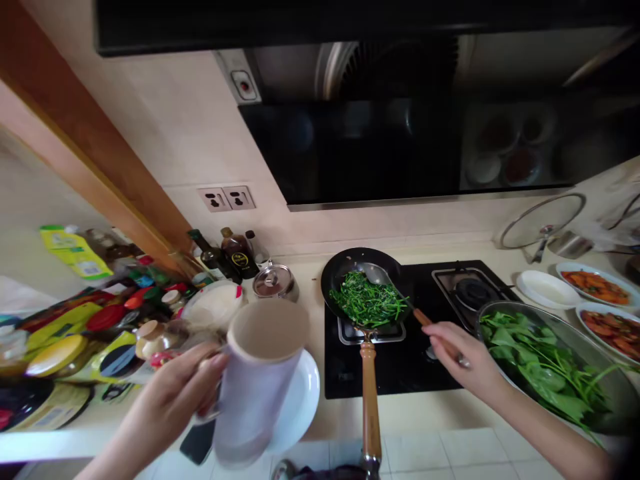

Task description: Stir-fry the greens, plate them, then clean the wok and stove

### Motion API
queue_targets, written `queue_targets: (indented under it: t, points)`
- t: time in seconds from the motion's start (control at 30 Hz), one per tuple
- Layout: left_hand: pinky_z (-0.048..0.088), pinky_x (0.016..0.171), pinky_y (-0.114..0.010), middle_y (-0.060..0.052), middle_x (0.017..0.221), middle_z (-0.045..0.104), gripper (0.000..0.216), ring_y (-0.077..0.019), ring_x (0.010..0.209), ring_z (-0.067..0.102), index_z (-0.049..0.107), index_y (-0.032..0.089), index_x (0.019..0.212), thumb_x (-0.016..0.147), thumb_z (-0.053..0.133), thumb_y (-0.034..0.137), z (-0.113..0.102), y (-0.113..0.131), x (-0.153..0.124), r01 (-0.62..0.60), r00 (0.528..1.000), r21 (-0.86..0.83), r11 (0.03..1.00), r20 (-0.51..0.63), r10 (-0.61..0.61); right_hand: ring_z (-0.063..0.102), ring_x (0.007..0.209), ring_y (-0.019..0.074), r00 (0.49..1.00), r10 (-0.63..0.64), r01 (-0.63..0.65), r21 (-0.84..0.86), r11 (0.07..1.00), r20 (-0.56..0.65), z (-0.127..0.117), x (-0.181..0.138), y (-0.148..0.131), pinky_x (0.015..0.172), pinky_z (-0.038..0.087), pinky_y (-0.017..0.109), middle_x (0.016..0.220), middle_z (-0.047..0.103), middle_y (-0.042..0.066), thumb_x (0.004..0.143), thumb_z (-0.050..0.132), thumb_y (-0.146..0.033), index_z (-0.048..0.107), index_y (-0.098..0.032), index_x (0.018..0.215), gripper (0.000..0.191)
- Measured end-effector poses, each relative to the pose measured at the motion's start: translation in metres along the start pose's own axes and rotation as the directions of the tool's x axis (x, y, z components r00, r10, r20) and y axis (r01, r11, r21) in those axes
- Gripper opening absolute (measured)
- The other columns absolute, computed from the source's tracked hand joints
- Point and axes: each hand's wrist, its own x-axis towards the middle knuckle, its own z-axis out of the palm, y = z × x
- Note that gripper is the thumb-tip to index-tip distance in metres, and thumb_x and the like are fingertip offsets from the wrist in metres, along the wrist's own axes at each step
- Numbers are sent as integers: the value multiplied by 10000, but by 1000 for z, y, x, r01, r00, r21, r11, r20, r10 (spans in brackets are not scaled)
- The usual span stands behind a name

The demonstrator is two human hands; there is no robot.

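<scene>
My left hand (173,393) is closed round the handle of a large pale mug or pitcher (260,387), held upright above the counter's front edge. The pitcher is slightly blurred, and I cannot tell what is in it. With my right hand (463,353) I grip the wooden handle of a metal spatula (395,287). Its head rests among the chopped, cooked greens (367,300) in a black wok (390,260). The wok sits on the left burner, its long wooden handle (369,393) pointing towards me. A white plate (303,400) is partly hidden behind the pitcher.
A metal bowl of raw leafy greens (545,360) stands at the right, by plates of orange-red food (597,287) and a glass lid (543,220). Jars and bottles (100,333) crowd the left. A lidded steel pot (275,280) stands behind the pitcher. The range hood (400,153) hangs overhead.
</scene>
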Motion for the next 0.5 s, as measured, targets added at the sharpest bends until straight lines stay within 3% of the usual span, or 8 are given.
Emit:
queue_targets:
  t: [0.07, 0.17, 0.3, 0.5]
  points:
    - [346, 401, -255, 69, 428, 428, 424, -124, 392, 404, 471, 256, 616, 807, 456, 633, 17, 29, 21, -9, 999, -108, 994, 48, 14, 651, 656, 204, 945, 239, -179, 260, 949, -222, -11, -1, -10, 628, 554, 339, 799, 702, 55, 735, 693, -469, 698, -236, 911, 292]
    - [272, 395, -238, 85, 450, 359, 371, -103, 392, 339, 476, 242, 660, 826, 465, 573, 46, 63, 61, -74, 983, -127, 989, 156, 94, 627, 510, 193, 854, 458, -292, 501, 815, -247, -26, -2, -16, 493, 540, 325, 641, 676, 37, 693, 705, -577, 644, -200, 930, 450]
    - [270, 453, -241, 67, 513, 372, 371, -106, 474, 360, 439, 225, 605, 844, 456, 509, 71, 84, 107, -200, 958, 7, 980, 209, 194, 624, 478, 187, 831, 521, -312, 613, 726, -194, -34, -5, -14, 450, 530, 301, 607, 675, 44, 646, 737, -605, 616, -174, 925, 528]
    - [310, 516, -256, 49, 554, 404, 400, -136, 546, 409, 457, 225, 611, 825, 437, 562, 79, 111, 140, -255, 941, 195, 947, 274, 197, 616, 475, 166, 829, 546, -323, 693, 645, -121, -31, -6, -8, 432, 513, 264, 600, 674, 35, 663, 733, -600, 602, -170, 934, 525]
